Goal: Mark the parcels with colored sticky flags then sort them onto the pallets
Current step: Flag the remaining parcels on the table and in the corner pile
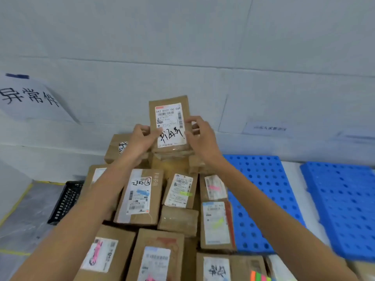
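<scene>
1. A pad of sticky flags (260, 276) in orange, green and pink lies on a box at the bottom edge of the frame.
2. Cardboard boxes are heaped in a pile (140, 218). Several of their labels carry pink, blue, green or yellow flags.
3. A black crate (67, 199) sits just left of the heap, and two blue pallets (267, 179) with round holes lie to its right.
4. At the top of the heap a person holds a small brown parcel (169, 122) upright, its scrawled label facing the camera. The left hand (142, 138) grips its left edge with the thumb on the label. The right hand (200, 136) curls round its right edge.
5. A handwritten sign (26, 98) hangs on the pale wall (203, 37) behind.
</scene>
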`<state>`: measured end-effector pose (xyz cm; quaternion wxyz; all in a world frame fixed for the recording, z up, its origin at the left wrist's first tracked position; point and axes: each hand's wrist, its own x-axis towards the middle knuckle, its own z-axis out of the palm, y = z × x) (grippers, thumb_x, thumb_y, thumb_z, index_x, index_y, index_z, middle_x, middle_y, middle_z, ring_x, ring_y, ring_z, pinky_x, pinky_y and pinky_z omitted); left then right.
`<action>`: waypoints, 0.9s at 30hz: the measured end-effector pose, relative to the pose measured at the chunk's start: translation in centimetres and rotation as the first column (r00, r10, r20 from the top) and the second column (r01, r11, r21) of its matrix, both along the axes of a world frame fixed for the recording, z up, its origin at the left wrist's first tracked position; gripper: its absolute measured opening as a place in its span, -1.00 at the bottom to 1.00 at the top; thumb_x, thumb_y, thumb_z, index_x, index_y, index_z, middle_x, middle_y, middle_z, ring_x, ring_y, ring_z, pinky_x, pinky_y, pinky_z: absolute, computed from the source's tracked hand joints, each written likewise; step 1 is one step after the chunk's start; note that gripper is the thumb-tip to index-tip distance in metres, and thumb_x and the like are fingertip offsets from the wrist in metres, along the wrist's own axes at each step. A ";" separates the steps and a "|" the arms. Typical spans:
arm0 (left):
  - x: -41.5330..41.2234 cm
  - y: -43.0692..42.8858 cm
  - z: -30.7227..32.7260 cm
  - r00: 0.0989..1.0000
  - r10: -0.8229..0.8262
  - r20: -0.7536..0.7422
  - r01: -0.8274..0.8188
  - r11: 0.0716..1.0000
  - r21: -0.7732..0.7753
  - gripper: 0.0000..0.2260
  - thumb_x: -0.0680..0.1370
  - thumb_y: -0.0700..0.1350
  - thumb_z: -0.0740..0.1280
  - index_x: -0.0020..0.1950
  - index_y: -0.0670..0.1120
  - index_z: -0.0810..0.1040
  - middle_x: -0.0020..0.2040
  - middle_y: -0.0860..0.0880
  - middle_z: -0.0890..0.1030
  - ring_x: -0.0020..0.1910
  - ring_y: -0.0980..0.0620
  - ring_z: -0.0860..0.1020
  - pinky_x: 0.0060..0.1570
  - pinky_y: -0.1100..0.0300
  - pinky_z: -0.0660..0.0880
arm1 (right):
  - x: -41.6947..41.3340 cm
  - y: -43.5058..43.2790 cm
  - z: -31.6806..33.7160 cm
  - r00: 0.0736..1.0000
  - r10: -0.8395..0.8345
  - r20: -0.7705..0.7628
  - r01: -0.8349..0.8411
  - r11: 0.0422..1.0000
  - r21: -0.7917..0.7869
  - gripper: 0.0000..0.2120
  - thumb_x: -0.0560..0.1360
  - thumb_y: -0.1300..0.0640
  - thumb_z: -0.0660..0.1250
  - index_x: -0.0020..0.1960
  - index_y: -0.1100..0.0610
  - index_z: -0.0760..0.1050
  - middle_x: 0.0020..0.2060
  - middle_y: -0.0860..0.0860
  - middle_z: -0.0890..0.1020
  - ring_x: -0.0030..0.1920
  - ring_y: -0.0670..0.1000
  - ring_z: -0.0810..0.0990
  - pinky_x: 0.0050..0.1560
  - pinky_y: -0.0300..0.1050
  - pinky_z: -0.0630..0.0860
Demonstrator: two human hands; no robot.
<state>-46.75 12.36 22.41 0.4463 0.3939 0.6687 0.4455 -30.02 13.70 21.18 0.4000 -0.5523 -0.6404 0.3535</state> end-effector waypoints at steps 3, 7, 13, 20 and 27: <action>5.4 -5.6 0.6 0.993 0.001 0.115 0.001 1.000 -0.013 -0.67 0.49 -0.07 0.40 0.19 -0.11 0.39 0.11 -0.10 0.58 0.01 -0.06 0.61 -0.06 -0.03 0.59 | 6.9 -5.3 1.9 0.999 0.022 0.028 -0.023 0.998 0.051 -0.67 0.52 0.23 0.25 0.26 0.03 0.38 -0.03 0.12 0.50 -0.15 -0.01 0.52 -0.20 -0.22 0.49; 15.6 -13.6 -2.7 0.979 -0.117 0.169 0.123 0.992 -0.023 -0.65 0.49 -0.17 0.41 0.22 -0.08 0.39 -0.05 0.02 0.56 -0.06 0.05 0.57 -0.34 0.22 0.61 | 18.0 -13.4 -0.3 0.993 -0.002 0.117 0.007 0.999 -0.041 -0.51 0.51 0.17 0.31 0.39 0.05 0.25 -0.02 0.11 0.49 -0.15 -0.03 0.51 -0.19 -0.27 0.45; 29.6 -22.4 -13.3 0.883 -0.461 0.092 0.469 0.849 -0.242 -0.84 0.58 -0.10 0.29 0.14 -0.08 0.45 -0.04 0.02 0.56 -0.19 0.23 0.58 -0.32 0.29 0.56 | 33.6 -24.3 -10.5 0.971 -0.079 0.223 0.163 0.907 -0.387 -0.55 0.55 0.15 0.25 0.41 0.10 0.24 0.21 -0.02 0.41 0.18 0.02 0.46 0.19 -0.03 0.45; 31.6 -26.0 -23.2 0.388 -0.643 -0.660 0.652 0.698 -0.297 -0.64 0.48 -0.24 0.36 0.27 -0.13 0.48 0.21 -0.09 0.50 0.24 -0.09 0.44 0.21 0.13 0.37 | 38.9 -29.5 -18.8 0.941 -0.094 0.324 0.208 0.918 -0.339 -0.75 0.54 0.18 0.24 0.21 0.07 0.39 -0.02 -0.04 0.57 -0.01 -0.02 0.57 0.03 0.05 0.56; 28.2 -26.8 -24.6 0.407 -0.568 -0.716 0.489 0.797 -0.354 -0.30 0.50 0.06 0.37 0.53 -0.07 0.12 0.55 -0.10 -0.01 0.54 -0.10 -0.05 0.47 0.06 0.01 | 38.5 -30.0 -18.5 0.943 -0.033 0.332 0.153 0.926 -0.344 -0.64 0.55 0.08 0.24 0.33 0.03 0.31 -0.13 -0.18 0.49 -0.17 -0.20 0.51 -0.14 -0.22 0.51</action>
